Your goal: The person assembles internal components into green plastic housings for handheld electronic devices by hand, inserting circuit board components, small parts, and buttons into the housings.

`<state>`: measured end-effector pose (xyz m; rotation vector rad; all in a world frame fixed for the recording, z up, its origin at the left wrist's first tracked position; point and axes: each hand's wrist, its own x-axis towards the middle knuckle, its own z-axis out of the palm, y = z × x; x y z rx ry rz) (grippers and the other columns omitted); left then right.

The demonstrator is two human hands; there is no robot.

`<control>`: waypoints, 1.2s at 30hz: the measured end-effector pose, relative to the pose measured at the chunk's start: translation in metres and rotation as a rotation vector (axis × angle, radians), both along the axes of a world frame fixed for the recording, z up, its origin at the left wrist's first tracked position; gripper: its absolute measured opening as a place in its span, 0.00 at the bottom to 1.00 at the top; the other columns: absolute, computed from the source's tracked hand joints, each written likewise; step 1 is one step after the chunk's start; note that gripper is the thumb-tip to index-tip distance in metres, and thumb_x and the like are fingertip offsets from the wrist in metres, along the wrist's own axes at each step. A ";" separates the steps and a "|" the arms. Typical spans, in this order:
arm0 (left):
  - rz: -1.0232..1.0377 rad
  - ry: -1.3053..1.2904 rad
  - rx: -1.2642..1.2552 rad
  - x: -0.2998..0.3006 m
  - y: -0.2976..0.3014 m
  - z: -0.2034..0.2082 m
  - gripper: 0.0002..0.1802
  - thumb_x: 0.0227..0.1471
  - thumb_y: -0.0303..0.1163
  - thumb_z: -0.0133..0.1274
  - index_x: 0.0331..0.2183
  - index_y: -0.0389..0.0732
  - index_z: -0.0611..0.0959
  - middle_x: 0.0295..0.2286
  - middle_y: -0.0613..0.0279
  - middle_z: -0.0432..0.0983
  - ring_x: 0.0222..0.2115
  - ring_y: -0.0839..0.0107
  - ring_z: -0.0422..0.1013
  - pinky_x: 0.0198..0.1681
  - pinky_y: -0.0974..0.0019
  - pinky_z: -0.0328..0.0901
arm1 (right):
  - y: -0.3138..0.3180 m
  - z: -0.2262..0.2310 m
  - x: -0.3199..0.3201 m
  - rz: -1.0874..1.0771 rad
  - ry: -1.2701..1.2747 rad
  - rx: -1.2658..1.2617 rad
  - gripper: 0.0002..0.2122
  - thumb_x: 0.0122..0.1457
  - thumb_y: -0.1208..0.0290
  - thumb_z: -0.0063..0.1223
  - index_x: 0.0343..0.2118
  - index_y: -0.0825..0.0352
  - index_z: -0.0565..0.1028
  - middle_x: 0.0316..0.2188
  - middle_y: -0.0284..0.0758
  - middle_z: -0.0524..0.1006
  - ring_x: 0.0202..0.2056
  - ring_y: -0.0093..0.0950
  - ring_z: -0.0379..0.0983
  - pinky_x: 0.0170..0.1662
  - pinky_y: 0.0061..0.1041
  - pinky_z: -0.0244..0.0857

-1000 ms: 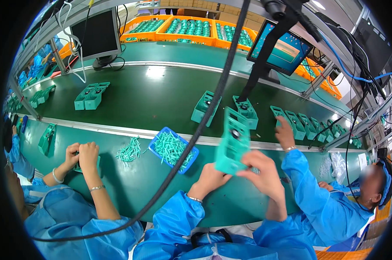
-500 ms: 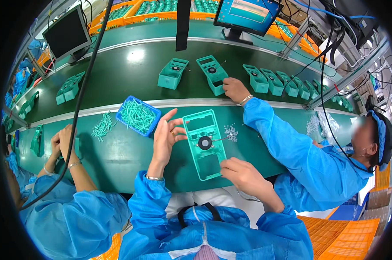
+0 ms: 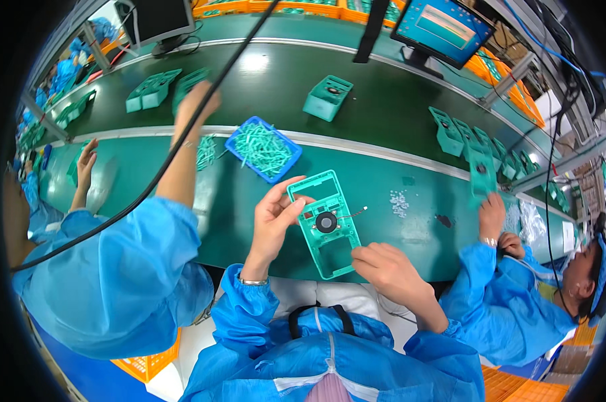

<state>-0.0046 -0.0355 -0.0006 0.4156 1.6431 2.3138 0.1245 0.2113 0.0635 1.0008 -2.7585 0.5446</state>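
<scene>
A green plastic housing (image 3: 344, 229) with rectangular openings is held up at a tilt over the near bench. A round black speaker (image 3: 326, 222) sits in its middle, and a thin wire with a small white connector (image 3: 365, 208) sticks out to the right. My left hand (image 3: 273, 224) grips the upper left edge, thumb on the inner face. At the lower right corner my right hand (image 3: 391, 271) pinches the rim with closed fingers. Farther left, a blue tray (image 3: 231, 143) holds many green strip-like parts (image 3: 264, 149). Small clear pieces (image 3: 399, 204) lie right of the housing.
A belt (image 3: 249, 84) runs beyond the bench, carrying a green housing (image 3: 327, 98) and more at both sides. The left co-worker's hand (image 3: 199, 104) reaches to the belt; the right co-worker's hand (image 3: 492, 216) holds a housing (image 3: 482, 175). A black cable (image 3: 157, 175) hangs across the left.
The view has swung, shifting the scene. My left thumb and fingers have closed on the housing. The right co-worker has taken a housing off the belt; the left co-worker now reaches to the belt.
</scene>
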 end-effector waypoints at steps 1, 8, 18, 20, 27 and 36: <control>0.038 -0.057 0.032 0.003 0.003 0.001 0.27 0.65 0.31 0.58 0.62 0.37 0.75 0.41 0.57 0.85 0.35 0.79 0.78 0.35 0.76 0.68 | 0.000 0.001 0.000 -0.017 -0.006 0.040 0.04 0.51 0.75 0.55 0.30 0.67 0.75 0.42 0.35 0.76 0.39 0.31 0.73 0.42 0.31 0.67; 0.235 -0.226 0.067 0.038 -0.008 -0.023 0.26 0.65 0.28 0.59 0.62 0.40 0.74 0.44 0.59 0.84 0.42 0.73 0.81 0.39 0.69 0.79 | -0.035 0.001 0.006 -0.194 -0.102 0.064 0.26 0.49 0.64 0.70 0.53 0.66 0.78 0.46 0.36 0.78 0.43 0.37 0.73 0.46 0.38 0.64; 0.269 -0.338 0.240 0.074 0.025 -0.030 0.28 0.68 0.30 0.56 0.64 0.40 0.67 0.46 0.65 0.77 0.47 0.75 0.77 0.47 0.65 0.78 | -0.029 -0.035 0.022 -0.309 0.075 0.034 0.16 0.49 0.67 0.72 0.39 0.66 0.80 0.34 0.34 0.79 0.36 0.38 0.71 0.41 0.39 0.58; 0.250 -0.348 0.238 0.078 0.022 -0.027 0.29 0.68 0.28 0.55 0.65 0.41 0.65 0.46 0.63 0.76 0.47 0.73 0.77 0.49 0.63 0.78 | -0.024 -0.037 0.022 -0.355 0.104 -0.022 0.10 0.50 0.74 0.68 0.35 0.66 0.80 0.32 0.34 0.78 0.35 0.36 0.72 0.40 0.39 0.59; 0.164 -0.088 0.007 0.106 -0.017 -0.037 0.38 0.61 0.22 0.61 0.67 0.43 0.63 0.48 0.59 0.75 0.45 0.72 0.77 0.43 0.69 0.75 | 0.011 -0.036 0.022 -0.238 0.153 -0.073 0.08 0.48 0.78 0.60 0.34 0.67 0.79 0.33 0.35 0.79 0.31 0.36 0.74 0.34 0.37 0.61; 0.281 0.154 -0.609 0.100 -0.056 -0.003 0.36 0.50 0.18 0.67 0.60 0.42 0.76 0.53 0.58 0.75 0.48 0.67 0.77 0.48 0.64 0.74 | 0.012 -0.038 -0.028 -0.015 0.054 -0.197 0.09 0.49 0.79 0.57 0.35 0.67 0.77 0.35 0.37 0.77 0.35 0.35 0.76 0.38 0.34 0.67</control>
